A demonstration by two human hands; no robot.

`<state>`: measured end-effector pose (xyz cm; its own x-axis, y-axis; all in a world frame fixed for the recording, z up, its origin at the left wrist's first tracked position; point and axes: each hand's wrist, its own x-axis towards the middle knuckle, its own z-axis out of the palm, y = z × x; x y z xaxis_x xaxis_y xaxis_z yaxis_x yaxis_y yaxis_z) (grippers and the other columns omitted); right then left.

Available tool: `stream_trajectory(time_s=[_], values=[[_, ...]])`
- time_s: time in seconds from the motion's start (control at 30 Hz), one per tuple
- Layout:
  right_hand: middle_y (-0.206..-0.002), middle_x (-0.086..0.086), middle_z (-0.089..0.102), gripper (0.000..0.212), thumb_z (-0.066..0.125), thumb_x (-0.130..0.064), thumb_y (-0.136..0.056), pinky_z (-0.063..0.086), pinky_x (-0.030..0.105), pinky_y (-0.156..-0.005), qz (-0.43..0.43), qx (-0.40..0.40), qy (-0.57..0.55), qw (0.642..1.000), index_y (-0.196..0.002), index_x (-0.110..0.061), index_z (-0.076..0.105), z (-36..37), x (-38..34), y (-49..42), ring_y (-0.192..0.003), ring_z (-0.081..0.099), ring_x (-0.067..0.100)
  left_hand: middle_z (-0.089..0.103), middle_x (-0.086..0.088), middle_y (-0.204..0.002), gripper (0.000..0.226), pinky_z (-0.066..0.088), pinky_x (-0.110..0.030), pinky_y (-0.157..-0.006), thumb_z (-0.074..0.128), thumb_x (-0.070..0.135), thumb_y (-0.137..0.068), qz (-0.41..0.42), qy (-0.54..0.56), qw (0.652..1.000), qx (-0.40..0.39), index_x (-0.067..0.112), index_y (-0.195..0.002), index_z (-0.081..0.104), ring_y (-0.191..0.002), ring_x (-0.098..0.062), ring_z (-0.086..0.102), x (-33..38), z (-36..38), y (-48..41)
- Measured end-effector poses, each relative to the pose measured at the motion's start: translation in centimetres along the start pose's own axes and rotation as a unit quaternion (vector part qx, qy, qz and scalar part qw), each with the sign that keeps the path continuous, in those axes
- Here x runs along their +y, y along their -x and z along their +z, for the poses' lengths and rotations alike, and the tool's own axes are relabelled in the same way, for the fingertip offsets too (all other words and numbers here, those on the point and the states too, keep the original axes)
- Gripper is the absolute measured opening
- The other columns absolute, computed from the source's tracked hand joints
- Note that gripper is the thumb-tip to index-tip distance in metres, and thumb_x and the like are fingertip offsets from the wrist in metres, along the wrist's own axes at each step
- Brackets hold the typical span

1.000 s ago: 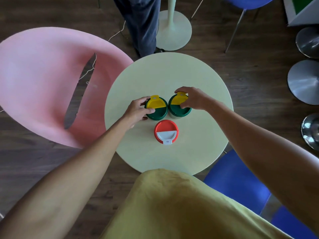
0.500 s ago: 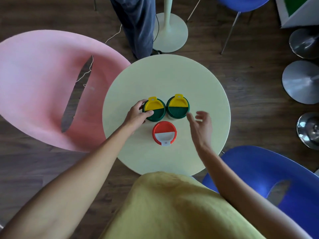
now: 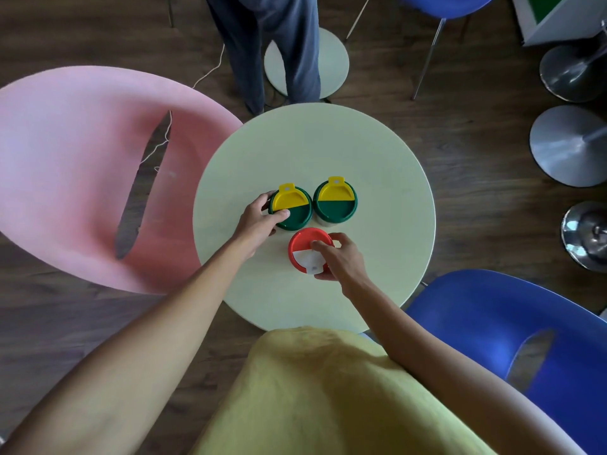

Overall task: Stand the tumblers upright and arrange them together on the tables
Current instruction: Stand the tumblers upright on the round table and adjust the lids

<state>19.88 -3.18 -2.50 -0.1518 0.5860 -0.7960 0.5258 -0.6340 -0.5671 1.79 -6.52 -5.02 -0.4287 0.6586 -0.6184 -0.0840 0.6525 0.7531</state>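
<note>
Nearest the camera, a yellow fabric garment [image 3: 328, 395] covers the person's front, matte and softly creased. Both bare forearms reach out from it over the round pale-green table [image 3: 377, 178], whose top is smooth, flat and cleanly edged.

The right hand [image 3: 341, 261] is closed around the near tumbler with the red round lid and white flip tab [image 3: 303, 246], fingers curled over the lid's right rim and thumb at the tab. This tumbler stands upright, near the table's middle and a little toward the person.

The left hand [image 3: 259, 221] grips the left tumbler with the green round lid and yellow flip tab [image 3: 294, 208], thumb on the lid top and fingers wrapped round its left side. Just beside it, with a narrow gap, stands the right tumbler with a matching green and yellow lid [image 3: 335, 201], upright and untouched. The three form a tight triangle; the red-lidded one sits just below the gap between the two green ones.

Bare tabletop runs all round the group, widest on the far and right sides.

A glossy pink moulded chair [image 3: 65, 178] stands left of the table, a blue moulded chair [image 3: 492, 320] near right. Beyond the far edge stand a second person's grey trouser legs [image 3: 262, 44] on dark wood flooring [image 3: 476, 110].
</note>
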Motion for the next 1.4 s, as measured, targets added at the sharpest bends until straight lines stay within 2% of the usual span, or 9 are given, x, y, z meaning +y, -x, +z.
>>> stream_trajectory(time_s=[0.1, 0.3, 0.6, 0.77, 0.93, 1.1, 1.2, 1.3, 1.4], values=[[-0.109, 0.011, 0.059, 0.043, 0.07, -0.025, -0.082, 0.063, 0.039, -0.061, -0.004, 0.017, -0.016, 1.0, -0.123, -0.017, 0.058, 0.0, -0.3, -0.1, -0.076, 0.063, 0.021, 0.063, 0.001, -0.114, 0.048, 0.052, -0.043, -0.097, 0.068, 0.021, -0.088, 0.003, -0.006, 1.0, -0.001, 0.027, -0.132, 0.051, -0.112, -0.021, 0.061, 0.0, 0.0, 0.0], [-0.11, 0.012, 0.062, 0.04, 0.072, -0.023, -0.081, 0.063, 0.043, -0.063, 0.005, 0.019, -0.03, 0.999, -0.118, -0.019, 0.06, -0.3, 0.0, -0.1, -0.092, 0.065, 0.031, 0.063, 0.003, -0.112, 0.046, 0.053, -0.041, -0.095, 0.068, 0.02, -0.088, 0.005, 0.0, 1.0, -0.001, 0.027, -0.131, 0.052, -0.111, -0.021, 0.061, 0.0, 0.0, 0.1], [-0.107, 0.012, 0.061, 0.036, 0.072, -0.021, -0.08, 0.063, 0.042, -0.061, 0.007, 0.037, -0.054, 0.998, -0.114, -0.019, 0.06, -0.7, -0.1, -0.4, -0.092, 0.064, 0.03, 0.062, 0.008, -0.106, 0.047, 0.053, -0.04, -0.094, 0.068, 0.02, -0.088, 0.003, 0.001, 1.0, 0.003, 0.027, -0.131, 0.052, -0.108, -0.02, 0.061, 0.2, 0.0, 0.3], [-0.108, 0.012, 0.059, 0.037, 0.072, -0.022, -0.081, 0.063, 0.043, -0.062, 0.015, 0.046, -0.055, 0.997, -0.115, -0.019, 0.06, -0.7, -0.4, -0.5, -0.093, 0.065, 0.033, 0.062, 0.003, -0.118, 0.05, 0.054, -0.04, -0.094, 0.068, 0.021, -0.088, -0.002, 0.0, 1.0, -0.002, 0.027, -0.134, 0.05, -0.112, -0.019, 0.059, 0.1, -0.1, 0.3], [-0.105, 0.01, 0.057, 0.035, 0.071, -0.021, -0.082, 0.063, 0.044, -0.064, 0.014, 0.05, -0.057, 0.997, -0.114, -0.016, 0.058, -1.0, -0.4, -0.6, -0.09, 0.065, 0.031, 0.06, 0.003, -0.119, 0.052, 0.053, -0.041, -0.096, 0.068, 0.021, -0.088, -0.008, -0.001, 1.0, -0.001, 0.026, -0.137, 0.049, -0.113, -0.02, 0.058, 0.3, -0.1, 0.4], [-0.106, 0.011, 0.06, 0.033, 0.071, -0.022, -0.083, 0.063, 0.039, -0.06, -0.009, 0.055, -0.041, 0.998, -0.113, -0.017, 0.058, -1.3, -0.3, -0.7, -0.09, 0.065, 0.03, 0.06, 0.002, -0.121, 0.052, 0.053, -0.042, -0.097, 0.068, 0.023, -0.088, -0.011, -0.011, 1.0, 0.0, 0.028, -0.136, 0.049, -0.116, -0.021, 0.058, 0.3, -0.1, 0.4], [-0.106, 0.012, 0.059, 0.036, 0.07, -0.026, -0.084, 0.063, 0.041, -0.065, -0.005, 0.051, -0.031, 0.998, -0.115, -0.016, 0.055, -1.4, -0.1, -0.7, -0.085, 0.067, 0.03, 0.06, 0.002, -0.12, 0.051, 0.052, -0.043, -0.097, 0.068, 0.024, -0.088, -0.013, -0.021, 1.0, -0.001, 0.028, -0.135, 0.049, -0.115, -0.022, 0.058, 0.3, 0.0, 0.5], [-0.106, 0.014, 0.064, 0.044, 0.07, -0.035, -0.084, 0.062, 0.045, -0.075, -0.01, 0.051, -0.005, 0.999, -0.118, -0.014, 0.052, -1.8, 0.3, -0.9, -0.079, 0.068, 0.027, 0.059, 0.006, -0.121, 0.052, 0.048, -0.034, -0.099, 0.07, 0.027, -0.086, 0.031, -0.073, 0.996, 0.046, 0.024, -0.135, 0.05, -0.113, -0.016, 0.057, 0.4, 0.0, 1.0], [-0.112, 0.011, 0.066, 0.051, 0.068, -0.044, -0.083, 0.056, 0.04, -0.079, -0.057, 0.068, 0.039, 0.995, -0.121, -0.014, 0.054, -2.7, 0.4, -1.1, -0.094, 0.065, 0.026, 0.061, 0.001, -0.121, 0.043, 0.044, -0.026, -0.091, 0.069, 0.026, -0.086, 0.177, -0.148, 0.957, 0.178, 0.016, -0.126, 0.056, -0.109, -0.016, 0.055, 0.7, 0.4, 2.2]])
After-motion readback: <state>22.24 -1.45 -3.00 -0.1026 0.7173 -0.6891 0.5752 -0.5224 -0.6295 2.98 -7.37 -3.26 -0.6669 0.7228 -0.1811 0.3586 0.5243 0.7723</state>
